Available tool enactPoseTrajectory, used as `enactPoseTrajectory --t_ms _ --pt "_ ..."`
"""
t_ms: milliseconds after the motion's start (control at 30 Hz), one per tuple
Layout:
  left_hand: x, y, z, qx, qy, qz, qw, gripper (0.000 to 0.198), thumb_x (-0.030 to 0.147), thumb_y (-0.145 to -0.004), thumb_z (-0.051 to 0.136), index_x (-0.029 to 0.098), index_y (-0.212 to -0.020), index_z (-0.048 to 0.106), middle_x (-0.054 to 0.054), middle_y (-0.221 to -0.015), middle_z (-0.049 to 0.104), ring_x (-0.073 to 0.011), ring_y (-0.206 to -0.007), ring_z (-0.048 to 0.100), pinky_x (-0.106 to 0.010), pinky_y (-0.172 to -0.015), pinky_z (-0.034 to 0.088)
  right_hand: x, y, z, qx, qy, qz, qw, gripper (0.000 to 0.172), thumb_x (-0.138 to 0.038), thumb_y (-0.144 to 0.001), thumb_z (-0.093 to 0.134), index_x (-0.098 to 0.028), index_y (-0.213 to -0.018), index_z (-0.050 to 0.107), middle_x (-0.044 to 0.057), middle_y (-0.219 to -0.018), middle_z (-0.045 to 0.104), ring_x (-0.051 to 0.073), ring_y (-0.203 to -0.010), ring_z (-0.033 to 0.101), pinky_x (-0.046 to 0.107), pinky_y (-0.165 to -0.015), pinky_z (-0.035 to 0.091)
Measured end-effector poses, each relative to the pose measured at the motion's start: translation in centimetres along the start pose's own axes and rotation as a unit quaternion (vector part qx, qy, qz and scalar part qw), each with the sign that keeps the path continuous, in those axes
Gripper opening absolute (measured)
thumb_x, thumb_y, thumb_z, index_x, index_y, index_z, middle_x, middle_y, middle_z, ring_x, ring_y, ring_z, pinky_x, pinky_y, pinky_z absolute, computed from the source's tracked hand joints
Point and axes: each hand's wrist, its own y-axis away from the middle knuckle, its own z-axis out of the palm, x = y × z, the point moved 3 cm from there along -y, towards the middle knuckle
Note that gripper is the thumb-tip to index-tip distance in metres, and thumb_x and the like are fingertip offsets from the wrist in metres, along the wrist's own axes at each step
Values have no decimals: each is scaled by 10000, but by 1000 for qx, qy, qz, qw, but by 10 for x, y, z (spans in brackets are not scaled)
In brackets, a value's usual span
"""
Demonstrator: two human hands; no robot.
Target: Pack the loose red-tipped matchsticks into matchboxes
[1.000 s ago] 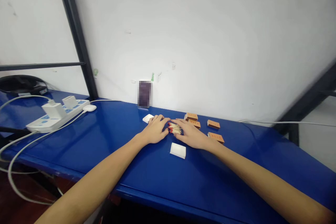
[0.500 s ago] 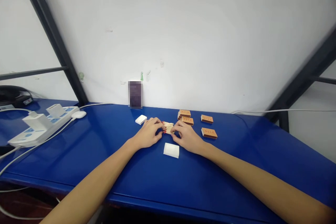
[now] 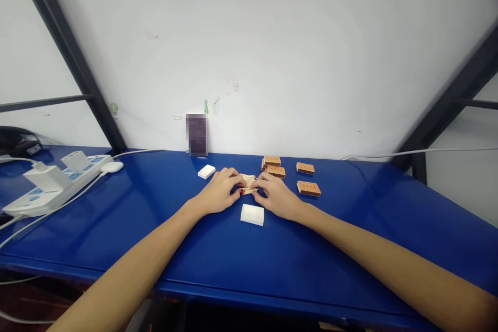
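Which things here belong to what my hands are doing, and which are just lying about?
Likely part of the job:
matches, between the left hand and right hand
white boxes
orange matchboxes

Probably just lying about:
power strip
white chargers
dark blurred rectangle by the wall

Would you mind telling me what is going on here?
A person's left hand and right hand are at opposite ends of a pile of matches on the blue table. A white box lies nearer the person, another white box beyond the left hand. Orange matchboxes lie beyond the right hand and forearm.
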Motion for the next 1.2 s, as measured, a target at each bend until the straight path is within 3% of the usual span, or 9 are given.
enactPoseTrajectory --t_ms 1200 --pt "6 -1 -4 -37 10 11 999 148 185 -912 503 207 -952 644 -60 -1073 575 -223 -1024 529 -384 -925 420 -5 1 -5 -21 -15 -13 1000 109 -146 -869 562 -189 -847 659 39 -882 569 145 -708 548 287 -663 458"
